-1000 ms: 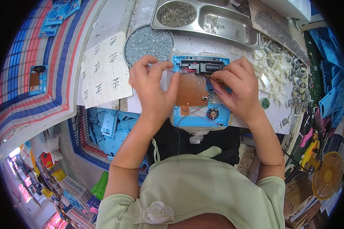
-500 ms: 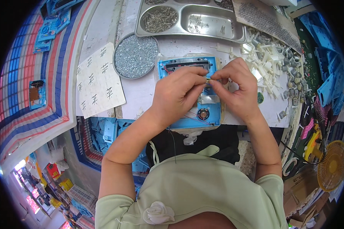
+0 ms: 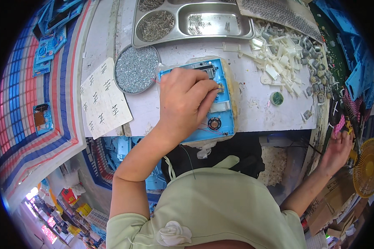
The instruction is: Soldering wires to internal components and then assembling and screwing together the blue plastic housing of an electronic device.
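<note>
A blue plastic housing (image 3: 230, 114) lies on a padded plastic wrap at the bench's front edge. It holds a small round speaker (image 3: 214, 123), a clear-covered compartment (image 3: 220, 107) and thin red wires. Over its left part rests my left hand (image 3: 183, 99), thumb and forefinger closed on a small yellowish part (image 3: 220, 88) at the housing's right side; its exact kind is too small to tell. Far to the right, off the bench, my right hand (image 3: 338, 153) reaches out with fingers apart, beside a yellow tool (image 3: 350, 136) that is mostly hidden behind the fingers.
Behind the housing stand a round tray of small screws (image 3: 137, 68) and a steel compartment tray (image 3: 195, 39) with springs. White and grey plastic pieces (image 3: 278, 62) are heaped at the right, near a green round thing (image 3: 276, 98). A yellow fan (image 3: 366, 168) stands at far right.
My right hand has left the housing and swung far right to the yellow tool. My left hand stays at the small part. The whole view has shifted slightly.
</note>
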The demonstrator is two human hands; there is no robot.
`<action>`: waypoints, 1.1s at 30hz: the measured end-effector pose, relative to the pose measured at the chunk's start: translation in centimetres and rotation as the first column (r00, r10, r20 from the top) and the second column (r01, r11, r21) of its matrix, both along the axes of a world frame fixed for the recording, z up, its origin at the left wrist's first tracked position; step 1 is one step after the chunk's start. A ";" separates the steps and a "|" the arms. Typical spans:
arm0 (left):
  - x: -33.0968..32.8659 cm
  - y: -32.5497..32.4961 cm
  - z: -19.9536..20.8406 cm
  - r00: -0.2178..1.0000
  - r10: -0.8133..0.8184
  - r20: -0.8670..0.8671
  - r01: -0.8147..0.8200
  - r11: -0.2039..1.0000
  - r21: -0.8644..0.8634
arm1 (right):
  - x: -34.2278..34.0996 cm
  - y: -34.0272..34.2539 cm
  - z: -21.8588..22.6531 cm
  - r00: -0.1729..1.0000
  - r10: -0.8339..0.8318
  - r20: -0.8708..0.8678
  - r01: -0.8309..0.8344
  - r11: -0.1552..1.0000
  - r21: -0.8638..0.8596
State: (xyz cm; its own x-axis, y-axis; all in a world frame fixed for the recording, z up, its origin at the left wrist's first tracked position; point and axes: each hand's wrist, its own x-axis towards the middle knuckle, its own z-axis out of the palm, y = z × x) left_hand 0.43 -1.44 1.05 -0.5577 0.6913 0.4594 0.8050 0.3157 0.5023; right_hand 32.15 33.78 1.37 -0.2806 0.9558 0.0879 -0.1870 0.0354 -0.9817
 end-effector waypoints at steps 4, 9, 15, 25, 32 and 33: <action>0.1 0.6 -0.3 0.998 0.054 -0.040 -0.056 0.997 -0.055 | 3.7 5.5 -0.5 0.983 -0.183 0.027 0.182 0.983 0.038; -0.1 1.2 -0.2 0.996 0.045 -0.080 -0.052 0.994 -0.093 | 2.6 7.6 0.3 0.896 -0.346 0.278 0.268 0.921 0.283; -0.2 0.9 -0.4 0.992 0.028 -0.122 -0.045 0.990 -0.132 | 11.0 4.4 3.7 0.953 -0.269 0.139 0.231 0.943 0.240; 0.4 1.5 -0.1 0.982 0.045 -0.181 -0.082 0.976 -0.202 | -8.3 -11.1 -1.1 0.860 0.428 0.278 -0.509 0.745 0.431; 0.3 1.7 0.2 0.984 0.034 -0.176 -0.075 0.969 -0.236 | -15.6 -14.0 -1.2 0.703 0.619 0.350 -0.689 0.474 0.548; 0.3 1.7 0.3 0.984 0.038 -0.173 -0.080 0.967 -0.243 | -15.8 -14.2 -1.2 0.697 0.620 0.360 -0.695 0.461 0.552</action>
State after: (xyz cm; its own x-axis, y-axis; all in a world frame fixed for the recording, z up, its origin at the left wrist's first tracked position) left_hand 0.74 0.28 1.31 -0.5317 0.7634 0.3667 0.8463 0.4628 0.2638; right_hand 16.37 19.61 0.14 -0.8440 0.2109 0.4931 -0.3282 0.5240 -0.7860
